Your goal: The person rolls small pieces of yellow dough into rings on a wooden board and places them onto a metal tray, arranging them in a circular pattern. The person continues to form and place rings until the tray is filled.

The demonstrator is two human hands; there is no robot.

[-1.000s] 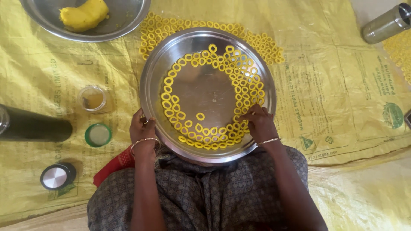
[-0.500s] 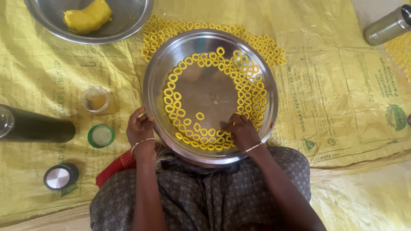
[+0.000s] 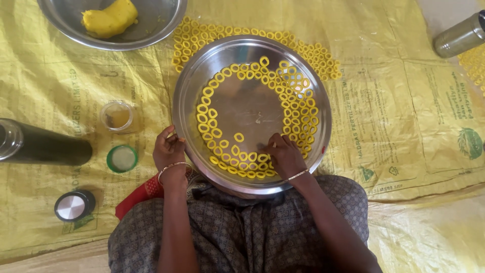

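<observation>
A round steel plate (image 3: pixel 202 71) rests on my lap and the yellow sheet. Yellow dough rings (image 3: pixel 298 101) line its left, far and right sides and its near edge, and a single ring (image 3: pixel 239 137) lies near the middle. My left hand (image 3: pixel 169 150) curls over the plate's near-left rim, with a small yellow bit at its fingertips. My right hand (image 3: pixel 286 154) lies inside the plate on the near row of rings, fingertips pinched on a ring. Both wrists wear bangles.
A steel bowl (image 3: pixel 161 28) with a yellow dough lump (image 3: pixel 110 19) stands at the far left. More rings (image 3: pixel 313 50) lie on the yellow sheet (image 3: pixel 404 116) behind the plate. On the left are a dark flask (image 3: pixel 48 147), a small glass (image 3: pixel 117 116), a green lid (image 3: pixel 122 158) and a cap (image 3: pixel 74 205). A steel container (image 3: pixel 461 34) lies far right.
My right hand has left the plate's right rim and moved inward onto the near row of rings. My left hand stays at the left rim.
</observation>
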